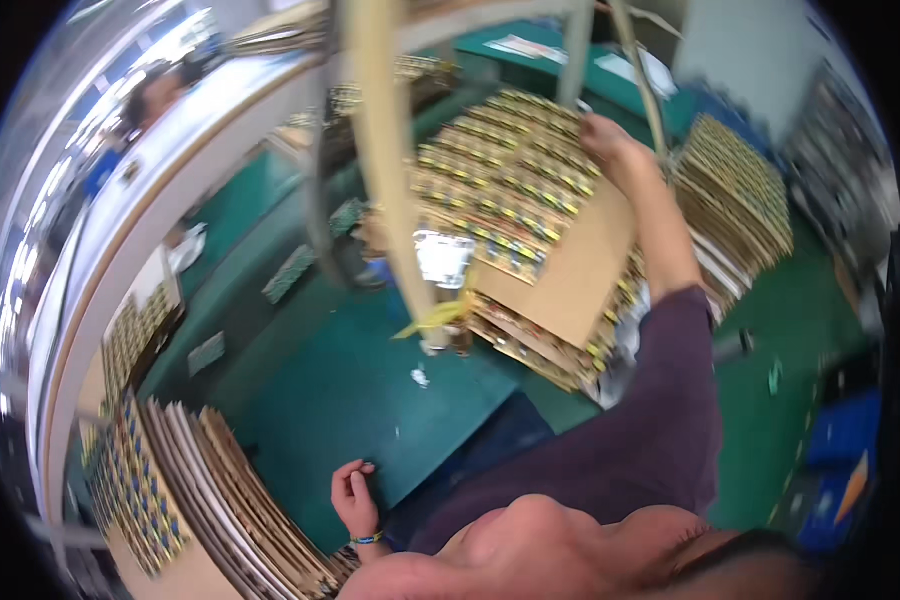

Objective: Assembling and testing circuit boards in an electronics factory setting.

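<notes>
Wears dk purple short-slv top (pixel 660 410) + blue/yellow L wristband (pixel 368 539).

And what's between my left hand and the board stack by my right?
In the head view, green tabletop with a small white scrap lies between your left hand and the board stack; a yellow strip shows near the stack.

Left-side glare, motion blur, fisheye bending

Tan cardbd sheet (pixel 580 265) is lying skewed, parts side up, atop a stack of similar sheets (pixel 530 350) at the bench's (pixel 360 390) R end; rows of sm. yellow-&-dark parts (pixel 500 170) are covering most of it, w/ a bare strip showing along its near-R side.
</notes>
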A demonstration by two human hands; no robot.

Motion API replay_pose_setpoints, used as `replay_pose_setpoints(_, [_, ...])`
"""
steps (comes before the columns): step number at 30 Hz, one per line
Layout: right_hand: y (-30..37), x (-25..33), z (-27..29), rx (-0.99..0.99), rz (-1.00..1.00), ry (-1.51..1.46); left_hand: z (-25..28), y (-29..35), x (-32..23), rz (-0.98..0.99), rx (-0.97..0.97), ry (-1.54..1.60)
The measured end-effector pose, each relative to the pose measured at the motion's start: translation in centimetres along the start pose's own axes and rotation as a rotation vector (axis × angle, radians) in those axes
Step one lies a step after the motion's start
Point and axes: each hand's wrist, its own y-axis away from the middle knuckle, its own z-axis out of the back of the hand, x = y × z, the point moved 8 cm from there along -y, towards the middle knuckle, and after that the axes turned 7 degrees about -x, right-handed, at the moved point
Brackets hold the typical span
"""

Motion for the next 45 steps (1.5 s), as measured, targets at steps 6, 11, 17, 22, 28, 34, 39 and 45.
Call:
replay_pose_setpoints(6, [2.1,-0.3,3.2,-0.157,0.097,0.195,-0.6,-1.1,0.3,-0.028,0.002,-0.012])
replay_pose_setpoints(11, [4.0,4.5,4.4,-0.201,0.136,0.324,-0.2,-0.6,-0.1,-0.042,0.012,-0.005])
replay_pose_setpoints(17, [5.3,6.4,0.5,0.189,0.065,0.471,-0.3,-0.8,0.0,-0.055,0.02,-0.006])
replay_pose_setpoints(22, [4.9,5.8,-0.4,0.2,0.104,0.499,-0.3,-0.8,0.1,-0.052,0.024,-0.001])
replay_pose_setpoints(28, [4.5,5.0,-0.3,0.19,0.091,0.391,-0.1,-0.8,0.2,-0.043,0.011,0.011])
replay_pose_setpoints(34, [3.8,5.5,0.2,0.091,0.109,0.472,-0.1,-0.9,0.2,-0.049,0.004,0.021])
replay_pose_setpoints(39, [2.6,3.9,0.4,0.066,0.075,0.47,-0.1,-0.9,0.2,-0.049,0.0,0.019])
replay_pose_setpoints(45, [4.4,5.9,1.3,-0.233,0.247,0.526,0.1,-0.9,0.2,-0.045,0.026,0.027])
